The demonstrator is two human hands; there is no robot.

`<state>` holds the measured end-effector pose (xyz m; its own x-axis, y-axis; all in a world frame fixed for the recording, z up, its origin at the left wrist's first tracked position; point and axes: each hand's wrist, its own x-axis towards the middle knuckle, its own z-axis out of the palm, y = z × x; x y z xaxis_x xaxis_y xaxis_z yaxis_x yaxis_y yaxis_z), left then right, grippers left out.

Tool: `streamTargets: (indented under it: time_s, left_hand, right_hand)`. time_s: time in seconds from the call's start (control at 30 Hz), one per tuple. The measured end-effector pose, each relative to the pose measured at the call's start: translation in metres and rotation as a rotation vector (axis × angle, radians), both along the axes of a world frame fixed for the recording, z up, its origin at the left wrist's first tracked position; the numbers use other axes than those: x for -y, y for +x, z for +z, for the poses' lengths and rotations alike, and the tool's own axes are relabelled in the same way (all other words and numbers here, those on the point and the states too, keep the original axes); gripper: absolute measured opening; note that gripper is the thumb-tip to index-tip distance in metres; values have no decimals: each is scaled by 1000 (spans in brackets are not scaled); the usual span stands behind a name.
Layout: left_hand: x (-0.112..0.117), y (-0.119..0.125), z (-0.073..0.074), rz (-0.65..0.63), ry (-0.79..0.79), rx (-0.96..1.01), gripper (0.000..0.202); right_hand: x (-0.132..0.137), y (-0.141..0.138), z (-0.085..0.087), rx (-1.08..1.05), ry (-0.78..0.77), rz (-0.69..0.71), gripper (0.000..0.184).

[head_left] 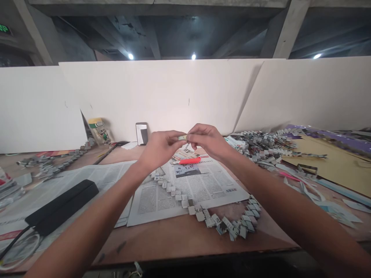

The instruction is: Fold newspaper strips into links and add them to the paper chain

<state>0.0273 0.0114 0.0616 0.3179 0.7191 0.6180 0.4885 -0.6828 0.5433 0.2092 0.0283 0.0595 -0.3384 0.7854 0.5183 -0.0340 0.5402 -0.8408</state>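
Observation:
A small folded strip of printed paper (pixel 182 138) is held up above the newspaper (pixel 214 181). My left hand (pixel 164 144) pinches one end of it between thumb and fingers. At its other end, the fingers of my right hand (pixel 207 139) are closed on it. Below them lies a red object shaped like a utility knife (pixel 189 160), on top of the newspaper. A zigzag chain of folded paper links (pixel 199 213) runs from under my left wrist across the newspaper and curves round on the table to the right.
A smartphone (pixel 142 134) leans against the white board (pixel 162 96) behind. To the left are a black box-shaped adapter (pixel 62 206) with cables and a yellow-capped container (pixel 98 130). Heaped paper chains (pixel 261 144), a yellow sheet (pixel 333 160) and paper scraps lie right.

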Motion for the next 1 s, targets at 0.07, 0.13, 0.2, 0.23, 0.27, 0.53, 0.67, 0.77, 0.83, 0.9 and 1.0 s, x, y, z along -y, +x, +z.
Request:
streamTargets:
  time_s: [0.07,0.13,0.2,0.23,0.27,0.53,0.67,0.77,0.83,0.9,1.0]
  left_hand:
    - [-7,-5,5,43,136,-106,30]
    - [-15,-11,5,75,276,-254,28]
    - [-23,-16,3,117,380,-395,29]
    - [-27,-18,2,136,403,-439,30]
    - [-30,-19,0,152,407,-459,31]
    - [-50,-54,-32,33,-32,-343,39]
    - [-71,-113,-77,105,-384,-369,38]
    - [-73,-131,-95,134,-479,-333,26]
    - [-65,-126,-91,117,-480,-294,25]
    - [-51,-111,-77,0,-523,-159,26]
    - [-27,-82,-50,-229,-585,153,22]
  right_hand:
    - [-10,-2,5,-55,-120,70,10]
    - [-17,-5,5,-95,-253,109,12]
    - [-22,-10,2,-142,-362,123,13]
    - [-25,-13,0,-167,-394,123,14]
    - [-27,-16,-3,-193,-406,123,14]
    - [-42,-20,-29,-28,-191,-12,15]
    - [-38,-2,-41,89,-110,-125,17]
    - [-22,2,-48,255,-138,-16,15]
    - [-6,-1,-54,366,-113,42,13]
    - [11,-8,-60,446,-8,64,9]
    - [30,-17,-71,515,183,151,7]
